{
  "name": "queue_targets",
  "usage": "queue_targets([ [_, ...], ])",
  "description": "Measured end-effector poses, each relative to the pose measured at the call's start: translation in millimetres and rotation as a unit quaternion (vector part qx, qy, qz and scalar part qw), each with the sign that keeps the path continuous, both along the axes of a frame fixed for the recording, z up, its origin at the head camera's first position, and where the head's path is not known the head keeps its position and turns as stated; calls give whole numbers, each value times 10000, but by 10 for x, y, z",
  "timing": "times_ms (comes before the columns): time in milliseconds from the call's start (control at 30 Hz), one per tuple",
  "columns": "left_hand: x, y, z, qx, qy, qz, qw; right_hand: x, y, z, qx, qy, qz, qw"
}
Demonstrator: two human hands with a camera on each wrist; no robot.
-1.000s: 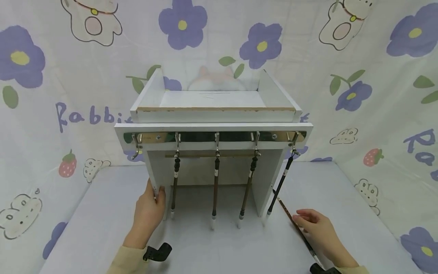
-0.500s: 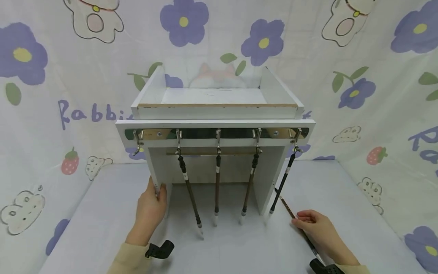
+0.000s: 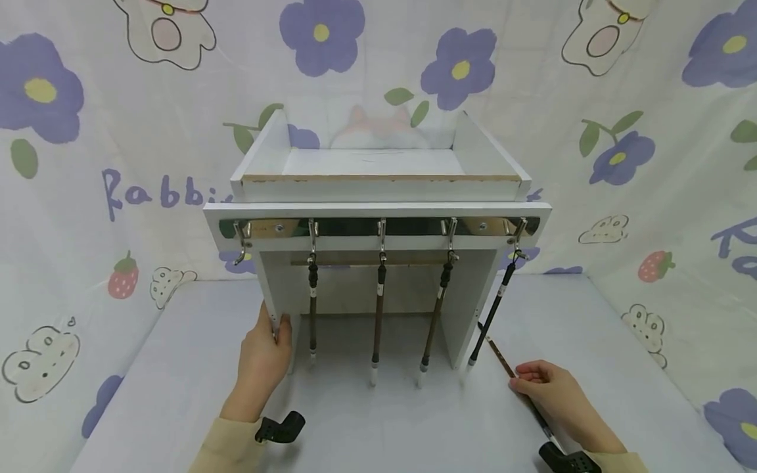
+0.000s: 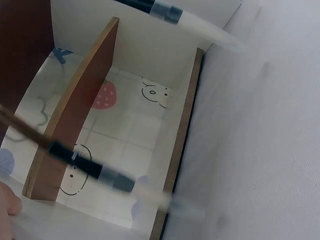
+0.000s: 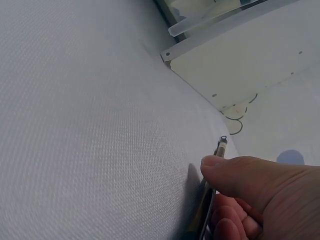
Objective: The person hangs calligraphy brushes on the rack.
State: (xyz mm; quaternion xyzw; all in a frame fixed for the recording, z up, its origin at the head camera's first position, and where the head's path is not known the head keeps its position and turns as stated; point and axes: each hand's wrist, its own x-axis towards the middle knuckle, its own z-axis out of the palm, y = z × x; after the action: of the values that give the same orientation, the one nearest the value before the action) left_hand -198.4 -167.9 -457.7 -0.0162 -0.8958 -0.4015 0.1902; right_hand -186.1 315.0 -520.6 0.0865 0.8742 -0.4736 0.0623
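My left hand [image 3: 263, 361] grips the front edge of the left side panel [image 3: 274, 295] of a small white shelf unit. Between the thumb and fingers of my right hand [image 3: 552, 397] is a slim dark calligraphy brush [image 3: 535, 415], slanting low over the table right of the unit. In the right wrist view a small loop shows at the brush's far end [image 5: 223, 140]. Several similar brushes [image 3: 379, 309] with clear tip caps hang from the unit's metal hook rail [image 3: 349, 227]. The leftmost hook [image 3: 241, 244] bears no brush. One hanging brush [image 4: 85, 164] looks blurred in the left wrist view.
An open-topped tray section [image 3: 378, 190] forms the top of the unit. Below it the hanging brushes dangle in front of the open bay between the side panels. Behind stands a patterned cloth backdrop [image 3: 378, 52], and a white cloth covers the table [image 3: 367, 433].
The leftmost hanging brush swung out toward me and to the right, then back to hang nearly straight. The whole head view has shifted slightly upward. Both hands keep their holds.
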Motion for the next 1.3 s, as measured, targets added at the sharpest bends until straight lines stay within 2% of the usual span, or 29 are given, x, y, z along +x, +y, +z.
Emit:
queue_targets([
  [200,-4,4,9,9,50,20,10000,-18,-3,37,-38,-34,41,10000],
  [567,34,29,17,29,13,9,10000,-61,34,32,228,-250,32,9994],
  [767,29,14,15,-4,114,9,9999,-67,22,48,231,-154,39,9996],
  [1000,16,6,14,8,50,12,10000,-58,-1,45,192,-104,30,9998],
  [1300,5,8,-5,-21,130,46,9999,-56,-25,25,226,-45,-110,9997],
])
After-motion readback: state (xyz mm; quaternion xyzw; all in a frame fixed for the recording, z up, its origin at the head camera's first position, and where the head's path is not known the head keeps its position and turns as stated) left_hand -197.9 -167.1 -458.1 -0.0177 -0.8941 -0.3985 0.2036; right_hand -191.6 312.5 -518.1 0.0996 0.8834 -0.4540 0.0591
